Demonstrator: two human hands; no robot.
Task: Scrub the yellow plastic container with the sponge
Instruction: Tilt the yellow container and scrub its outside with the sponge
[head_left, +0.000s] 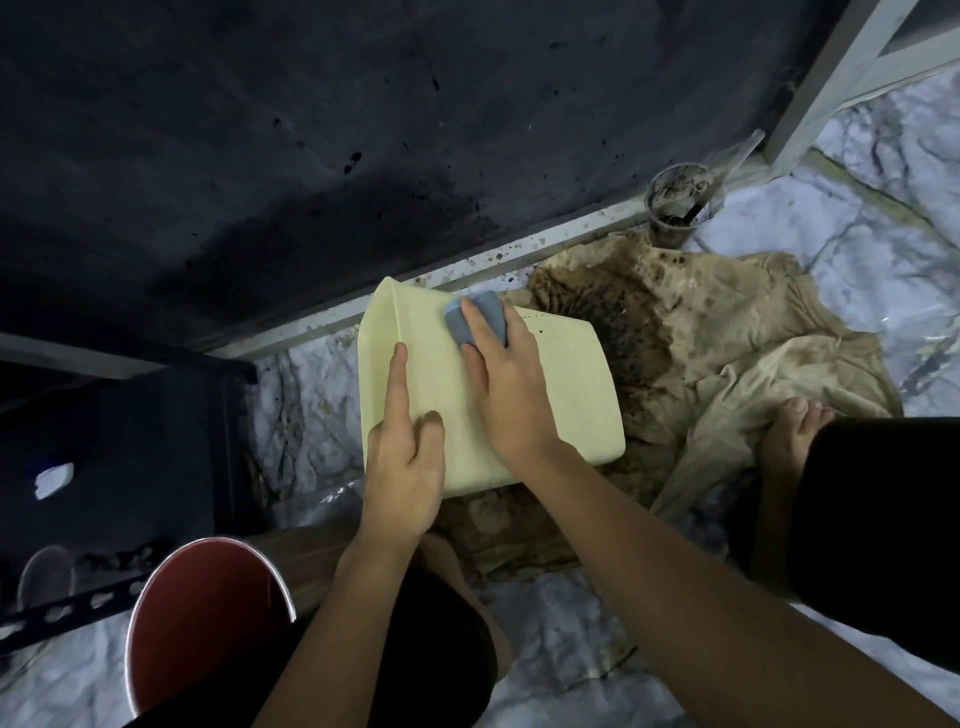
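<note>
**Sponge pressed to the upturned yellow container**

Head view: the yellow plastic container (561, 395) lies tipped over on a stained beige cloth (727, 332) spread on a marble-patterned floor (857, 249), with one broad pale side facing up and its far edge close to a light strip at the foot of a dark wall (311, 130). A few small dark specks dot the container's upper right part.

The right hand (506, 384) lies on that upward face with a blue sponge (475, 317) under its fingers; 2 fingers curl over the sponge's top and hold it flat against the plastic near the container's far left corner. The left hand (405, 457) steadies the container at its near left edge: the index finger runs straight along the surface, the thumb rests on the face beside it, and the other fingers wrap out of sight round the edge, so it has hold of the container.

On the cloth beyond the container sits a wide brown, speckled stain. A clear plastic cup (678, 205) smeared with dark residue stands at the cloth's far edge, against the wall strip. A red bucket (202, 623) stands at lower left, near the left forearm. A bare foot (789, 441) rests on the cloth at right.
</note>
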